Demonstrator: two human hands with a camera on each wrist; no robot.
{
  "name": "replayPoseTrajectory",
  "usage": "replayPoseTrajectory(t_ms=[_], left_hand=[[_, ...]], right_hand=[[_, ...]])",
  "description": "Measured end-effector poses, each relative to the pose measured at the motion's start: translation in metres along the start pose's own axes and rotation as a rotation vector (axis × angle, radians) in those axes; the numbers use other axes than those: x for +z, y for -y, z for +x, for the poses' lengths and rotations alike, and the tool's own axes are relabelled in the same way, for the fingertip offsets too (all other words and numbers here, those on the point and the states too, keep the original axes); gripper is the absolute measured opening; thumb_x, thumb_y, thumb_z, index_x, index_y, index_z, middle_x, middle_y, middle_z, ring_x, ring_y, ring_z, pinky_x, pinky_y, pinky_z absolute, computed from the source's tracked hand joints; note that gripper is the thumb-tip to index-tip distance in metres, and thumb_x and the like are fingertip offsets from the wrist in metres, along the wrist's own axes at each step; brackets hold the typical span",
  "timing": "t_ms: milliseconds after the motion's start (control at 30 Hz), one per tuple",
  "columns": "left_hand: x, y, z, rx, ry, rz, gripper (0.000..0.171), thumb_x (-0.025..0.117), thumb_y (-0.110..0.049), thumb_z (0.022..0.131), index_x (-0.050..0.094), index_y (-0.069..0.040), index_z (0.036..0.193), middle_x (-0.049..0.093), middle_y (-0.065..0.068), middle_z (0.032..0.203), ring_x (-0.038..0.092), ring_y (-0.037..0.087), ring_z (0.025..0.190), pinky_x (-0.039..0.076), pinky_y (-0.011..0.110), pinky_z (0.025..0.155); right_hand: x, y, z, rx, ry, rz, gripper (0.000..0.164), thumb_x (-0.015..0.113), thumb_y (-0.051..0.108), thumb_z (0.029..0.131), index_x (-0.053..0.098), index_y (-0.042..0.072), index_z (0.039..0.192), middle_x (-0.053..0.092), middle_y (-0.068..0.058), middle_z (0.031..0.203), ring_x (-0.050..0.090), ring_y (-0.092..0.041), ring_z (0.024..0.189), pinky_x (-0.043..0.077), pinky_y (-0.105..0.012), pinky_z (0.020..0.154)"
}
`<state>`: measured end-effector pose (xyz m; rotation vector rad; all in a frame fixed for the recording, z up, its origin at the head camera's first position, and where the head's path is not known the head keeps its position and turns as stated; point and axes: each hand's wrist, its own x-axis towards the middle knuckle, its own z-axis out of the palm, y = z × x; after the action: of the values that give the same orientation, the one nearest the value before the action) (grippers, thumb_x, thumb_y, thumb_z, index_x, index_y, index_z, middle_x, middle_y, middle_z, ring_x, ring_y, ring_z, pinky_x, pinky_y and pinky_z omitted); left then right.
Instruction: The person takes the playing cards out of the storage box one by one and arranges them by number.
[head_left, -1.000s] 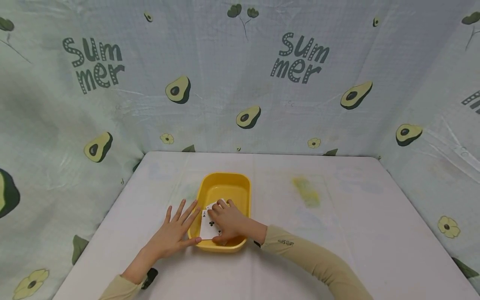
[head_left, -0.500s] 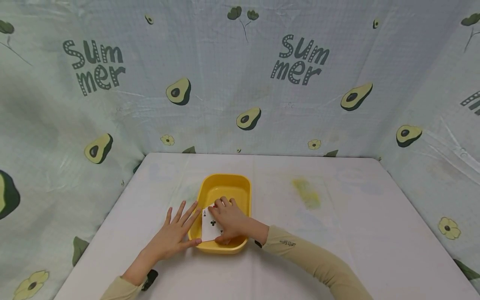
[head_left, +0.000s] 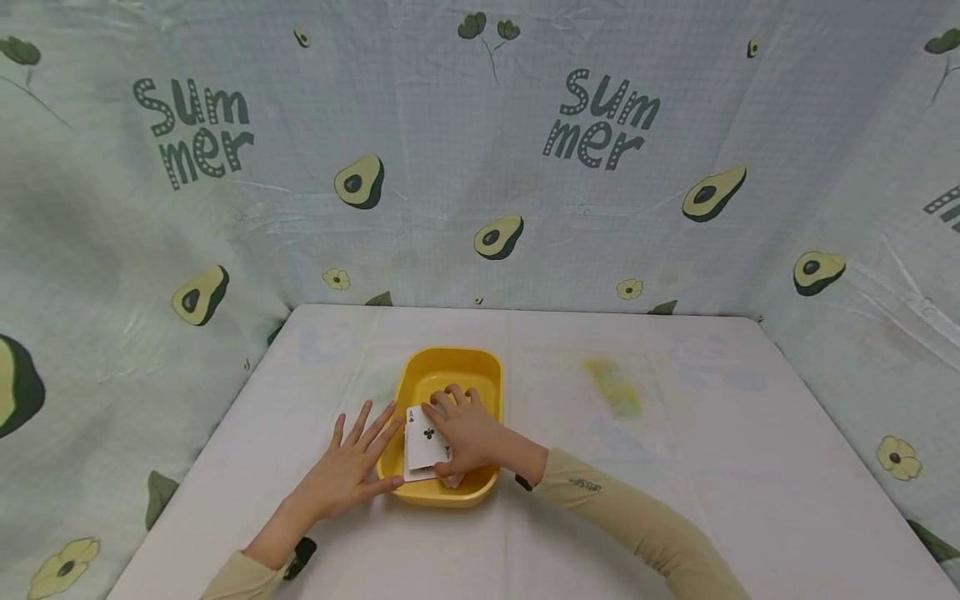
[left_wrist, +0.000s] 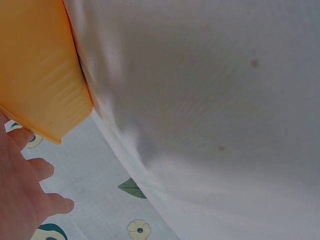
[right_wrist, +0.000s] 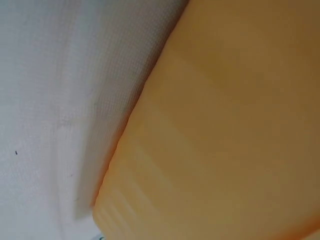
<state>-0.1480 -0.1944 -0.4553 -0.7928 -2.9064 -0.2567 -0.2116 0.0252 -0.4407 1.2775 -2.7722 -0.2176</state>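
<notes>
Pale cloth (head_left: 442, 108) (printed with avocados (head_left: 498, 237)) walls a white table (head_left: 697, 433) on three sides.

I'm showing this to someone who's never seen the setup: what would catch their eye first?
Probably the bright yellow tray, slightly left of the white table's middle, with an ace of clubs face up inside. Next come the hands: the left hand spread at the tray's left rim, the right hand inside, apparently gripping the ace. Behind, avocados printed on the cloth backdrop also stand out.
</notes>
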Motion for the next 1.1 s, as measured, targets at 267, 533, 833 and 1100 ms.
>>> replayPoseTrajectory(t_ms=[267, 533, 833, 1100], left_hand=[[0.0, 0.0, 0.0, -0.005, 0.003, 0.008, 0.081, 0.048, -0.061, 0.079, 0.025, -0.017, 0.142, 0.015, 0.004, 0.151, 0.004, 0.034, 0.139, 0.012, 0.065, 0.101], [0.0, -0.001, 0.001, -0.016, 0.015, -0.017, 0.081, 0.049, -0.06, 0.079, 0.025, -0.016, 0.142, 0.014, 0.004, 0.151, -0.001, 0.031, 0.139, 0.011, 0.065, 0.101], [-0.001, 0.001, 0.002, -0.008, -0.002, -0.008, 0.081, 0.049, -0.061, 0.079, 0.026, -0.015, 0.142, 0.014, 0.003, 0.151, 0.001, 0.033, 0.139, 0.012, 0.065, 0.1], [0.002, 0.001, 0.002, -0.018, -0.012, -0.046, 0.083, 0.055, -0.058, 0.077, 0.027, -0.014, 0.141, 0.014, 0.003, 0.151, -0.003, 0.032, 0.139, 0.009, 0.066, 0.1]], right_hand=[[-0.005, -0.005, -0.006, -0.014, -0.065, 0.044, 0.084, 0.05, 0.068, 0.07, 0.036, 0.016, 0.136, 0.035, -0.002, 0.131, 0.031, -0.024, 0.12, 0.035, -0.044, 0.091], [-0.004, -0.013, -0.013, -0.029, -0.108, 0.079, 0.083, 0.054, 0.065, 0.07, 0.037, 0.017, 0.135, 0.036, -0.001, 0.13, 0.031, -0.023, 0.119, 0.034, -0.043, 0.093], [-0.011, -0.023, -0.022, -0.006, -0.114, 0.09, 0.083, 0.054, 0.063, 0.07, 0.033, 0.018, 0.137, 0.037, -0.001, 0.13, 0.031, -0.023, 0.12, 0.033, -0.043, 0.095], [-0.015, -0.035, -0.033, 0.031, -0.112, 0.115, 0.083, 0.057, 0.06, 0.07, 0.033, 0.019, 0.138, 0.037, -0.002, 0.129, 0.032, -0.025, 0.12, 0.032, -0.045, 0.092]])
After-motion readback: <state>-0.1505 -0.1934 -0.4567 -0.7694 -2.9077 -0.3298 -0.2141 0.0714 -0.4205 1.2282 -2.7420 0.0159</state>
